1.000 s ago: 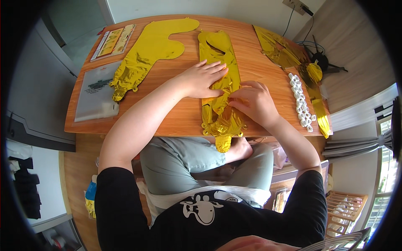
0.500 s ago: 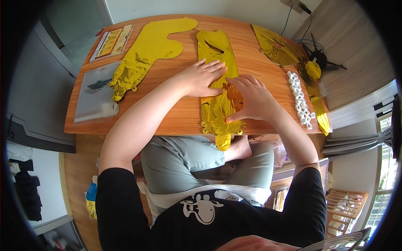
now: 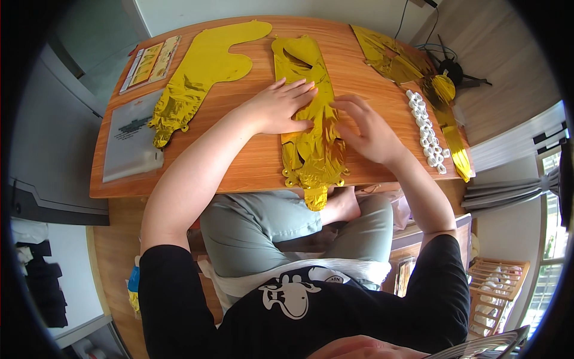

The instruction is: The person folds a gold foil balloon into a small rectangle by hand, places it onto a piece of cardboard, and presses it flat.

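Observation:
A flat, crinkled gold foil balloon (image 3: pixel 314 152) lies lengthwise in front of me, its narrow tail hanging over the table's near edge. My left hand (image 3: pixel 285 106) rests on its upper left part, fingers stretched out and pressing on the foil. At the balloon's right edge is my right hand (image 3: pixel 368 130), its fingers apart and curved, with nothing visible in them. A second flat gold foil balloon (image 3: pixel 209 60), shaped like a letter F, lies to the left. More gold foil (image 3: pixel 388 63) is spread at the far right.
A clear plastic bag (image 3: pixel 133 143) and a printed card packet (image 3: pixel 150 63) lie on the left of the wooden table (image 3: pixel 239 167). Several small white rolls (image 3: pixel 426 134) are lined up on the right. Behind them stands a black device with antennas (image 3: pixel 452 73).
My right hand has come off the middle of the foil and moved right to its edge, its fingers still apart. My left hand stays pressed on the balloon. The view has shifted slightly.

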Available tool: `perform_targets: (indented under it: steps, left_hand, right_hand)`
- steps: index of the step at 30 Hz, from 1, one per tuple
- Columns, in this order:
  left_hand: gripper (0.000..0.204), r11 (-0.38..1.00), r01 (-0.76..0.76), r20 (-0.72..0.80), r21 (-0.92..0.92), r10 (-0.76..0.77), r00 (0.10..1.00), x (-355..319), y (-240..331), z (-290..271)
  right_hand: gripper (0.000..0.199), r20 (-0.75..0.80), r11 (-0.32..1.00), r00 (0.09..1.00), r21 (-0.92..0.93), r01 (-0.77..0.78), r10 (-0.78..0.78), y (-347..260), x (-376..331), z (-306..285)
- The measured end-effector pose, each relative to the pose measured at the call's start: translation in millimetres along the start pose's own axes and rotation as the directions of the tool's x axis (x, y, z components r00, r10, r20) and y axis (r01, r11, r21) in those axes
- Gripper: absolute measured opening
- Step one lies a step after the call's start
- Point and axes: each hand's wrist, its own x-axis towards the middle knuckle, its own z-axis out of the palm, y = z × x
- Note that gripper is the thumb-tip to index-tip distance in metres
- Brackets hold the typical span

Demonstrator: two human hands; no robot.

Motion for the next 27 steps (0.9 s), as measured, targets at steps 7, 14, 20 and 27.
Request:
perform_targets:
  steps: [7, 14, 20, 27]
  left_hand:
    - [0.092, 1.0, -0.003, 0.013, 0.023, 0.002, 1.0, -0.1, -1.5, -0.7]
    - [0.094, 0.999, -0.02, 0.013, 0.044, 0.02, 1.0, -1.2, -0.3, -0.7]
    - [0.093, 0.996, -0.078, 0.059, 0.045, 0.075, 0.995, -5.8, -1.2, -4.7]
    - [0.093, 0.99, -0.129, 0.107, 0.051, 0.123, 0.987, -27.2, 28.8, -11.0]
  right_hand:
    - [0.034, 0.034, 0.949, 0.973, -0.219, 0.229, -0.227, 22.2, -6.8, 0.4]
    - [0.037, 0.088, 0.941, 0.961, -0.199, 0.274, -0.262, 27.3, -9.5, -0.3]
    - [0.039, 0.139, 0.935, 0.947, -0.167, 0.312, -0.291, 18.3, -19.0, -3.2]
    - [0.064, 0.3, 0.914, 0.898, -0.149, 0.378, -0.323, -9.2, -54.9, -22.7]
